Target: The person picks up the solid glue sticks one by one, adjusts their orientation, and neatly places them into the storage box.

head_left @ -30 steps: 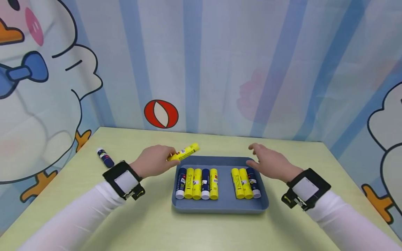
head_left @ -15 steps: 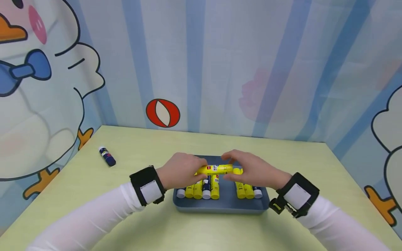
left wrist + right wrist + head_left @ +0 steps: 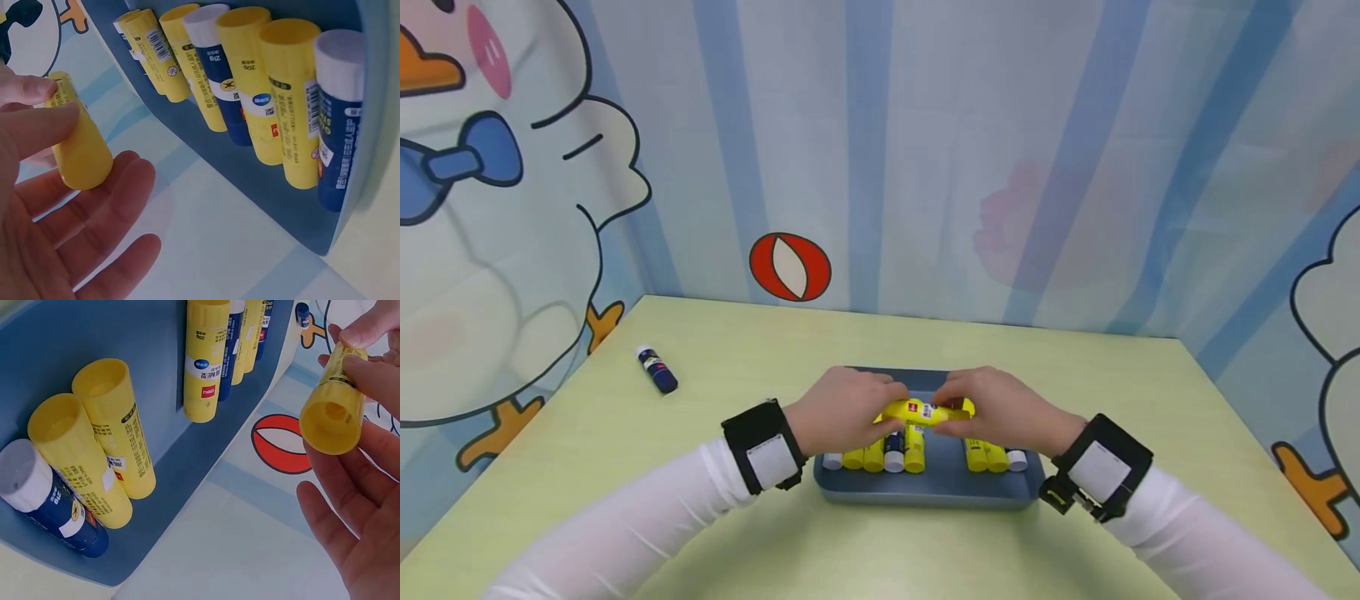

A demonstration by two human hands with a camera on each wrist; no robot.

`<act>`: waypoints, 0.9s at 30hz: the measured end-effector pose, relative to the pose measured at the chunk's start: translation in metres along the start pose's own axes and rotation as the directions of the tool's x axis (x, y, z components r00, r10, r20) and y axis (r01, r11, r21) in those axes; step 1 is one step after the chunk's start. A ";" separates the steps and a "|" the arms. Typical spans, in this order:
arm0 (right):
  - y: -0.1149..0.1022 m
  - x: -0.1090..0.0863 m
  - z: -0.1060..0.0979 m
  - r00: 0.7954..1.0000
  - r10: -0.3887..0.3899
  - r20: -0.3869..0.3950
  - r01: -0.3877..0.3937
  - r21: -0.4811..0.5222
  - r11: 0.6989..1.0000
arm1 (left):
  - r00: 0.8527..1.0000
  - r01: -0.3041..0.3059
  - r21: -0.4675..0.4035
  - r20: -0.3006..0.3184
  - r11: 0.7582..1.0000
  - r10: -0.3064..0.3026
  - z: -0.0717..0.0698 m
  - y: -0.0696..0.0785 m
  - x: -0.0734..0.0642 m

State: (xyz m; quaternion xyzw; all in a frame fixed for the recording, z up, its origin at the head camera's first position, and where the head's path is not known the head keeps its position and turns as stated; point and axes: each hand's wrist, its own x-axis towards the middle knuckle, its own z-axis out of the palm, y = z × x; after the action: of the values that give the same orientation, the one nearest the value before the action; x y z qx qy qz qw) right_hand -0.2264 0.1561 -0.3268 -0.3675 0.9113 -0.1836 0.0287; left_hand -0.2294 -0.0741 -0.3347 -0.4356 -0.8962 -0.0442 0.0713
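Observation:
A yellow glue stick (image 3: 917, 412) is held level above the blue-grey tray (image 3: 925, 498), one hand at each end. My left hand (image 3: 842, 411) pinches its left end between thumb and finger. On the other end, my right hand (image 3: 1011, 410) has its thumb and fingers. The right wrist view shows the stick's hollow end (image 3: 332, 425) facing the camera, the other fingers spread below. In the left wrist view its rounded yellow end (image 3: 87, 162) sticks out past my thumb. Beneath the hands, yellow and blue glue sticks lie in the tray in two groups, partly hidden in the head view.
A single dark blue glue stick (image 3: 657, 370) with a white cap lies on the pale yellow table (image 3: 737, 342), left of the tray. A striped cartoon backdrop (image 3: 925, 167) stands behind the table's far edge.
My left hand has carried the yellow glue stick rightward over the tray. The right hand has come in from the tray's right side and taken hold of the stick's other end.

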 end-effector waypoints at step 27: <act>0.016 -0.015 0.038 0.818 0.566 -0.098 -0.564 0.049 0.824 | 0.752 0.659 -0.370 0.299 0.655 -0.587 0.050 -0.062 -0.052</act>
State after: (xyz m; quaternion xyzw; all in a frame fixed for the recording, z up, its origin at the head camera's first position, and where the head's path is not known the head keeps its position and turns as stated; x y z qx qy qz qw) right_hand -0.2187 0.1654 -0.3691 -0.0702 0.9778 -0.1943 0.0355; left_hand -0.2507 -0.1460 -0.3937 -0.1068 -0.9572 -0.2402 -0.1208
